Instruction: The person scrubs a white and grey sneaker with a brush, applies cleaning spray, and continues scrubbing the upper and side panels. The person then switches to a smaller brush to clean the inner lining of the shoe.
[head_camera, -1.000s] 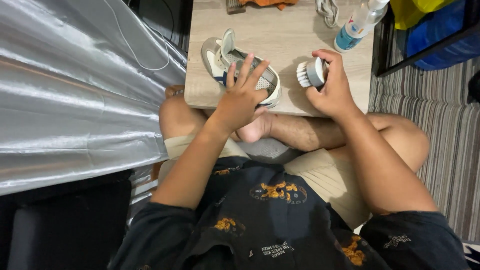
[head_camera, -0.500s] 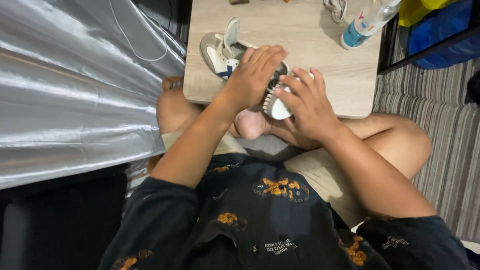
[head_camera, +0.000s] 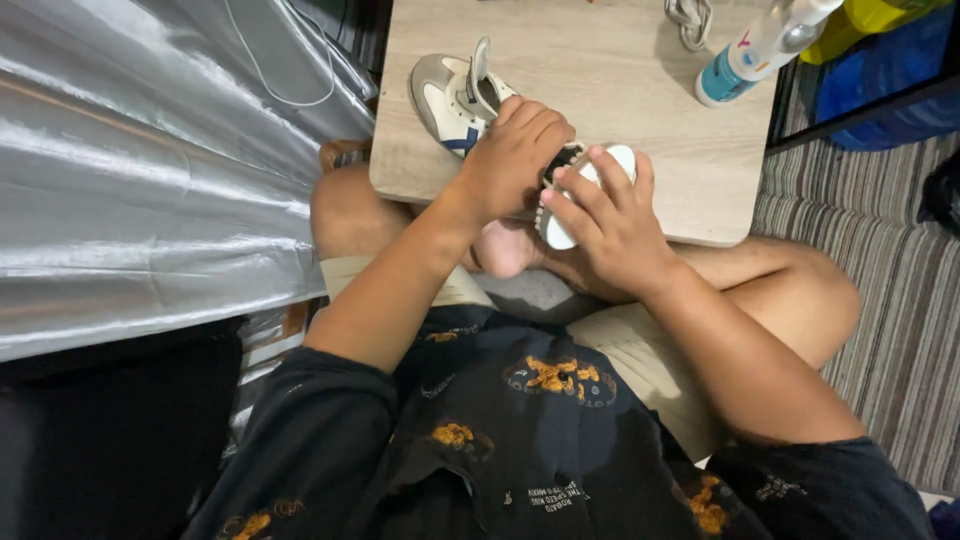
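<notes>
One white and grey leather sneaker with a blue side stripe (head_camera: 462, 100) lies on its side on the pale wood-grain low table (head_camera: 600, 70), toe toward the table's far left, its tongue standing up. One white plastic scrubbing brush with dark bristles (head_camera: 572, 195) is pressed against the sneaker's heel end near the table's front edge. Two hands work there: the left hand (head_camera: 515, 155) lies over the rear half of the shoe, fingers curled down and clamped on it, and the right hand (head_camera: 610, 225) wraps the brush's smooth oval back, fingers (head_camera: 590, 190) spread narrowly across it.

One clear plastic spray bottle with a teal base (head_camera: 745, 55) lies tilted at the table's far right, its top cut off by the frame. One grey knotted loop of cord or metal (head_camera: 688, 20) sits just beside it (too small to tell which), also clipped at the top.

The sneaker's heel and most of the bristles are hidden under the hands. A bare foot (head_camera: 505, 250) shows below the table edge, partly covered by the forearms.

A glossy, creased silver sheet (head_camera: 150, 180) fills the left side, with one thin white cable (head_camera: 275, 80) curving across it. A striped woven rug (head_camera: 900, 300) lies at the right.
</notes>
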